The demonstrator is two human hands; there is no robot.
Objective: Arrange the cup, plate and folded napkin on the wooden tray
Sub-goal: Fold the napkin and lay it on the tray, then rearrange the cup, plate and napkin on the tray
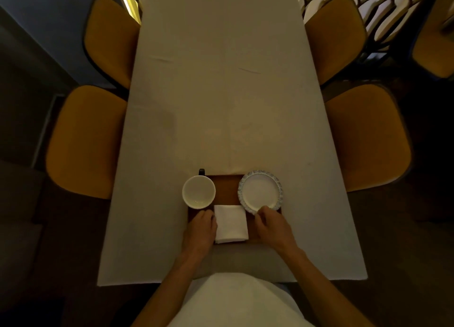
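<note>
A wooden tray (pixel 227 189) lies near the table's front edge. On its left end stands a white cup (pixel 198 191) with a dark handle pointing away from me. A white plate (pixel 260 192) with a patterned rim sits on its right end. A folded white napkin (pixel 231 223) lies on the tray's near middle. My left hand (pixel 200 228) rests on the tray just left of the napkin, fingers curled, touching the napkin's edge. My right hand (pixel 271 224) is right of the napkin, fingertips at the plate's near rim.
A long table under a pale cloth (pixel 221 93) stretches away from me. Yellow chairs stand on both sides: two on the left (pixel 86 140), two on the right (pixel 368 135). An ornate metal screen (pixel 368 7) is at the back right.
</note>
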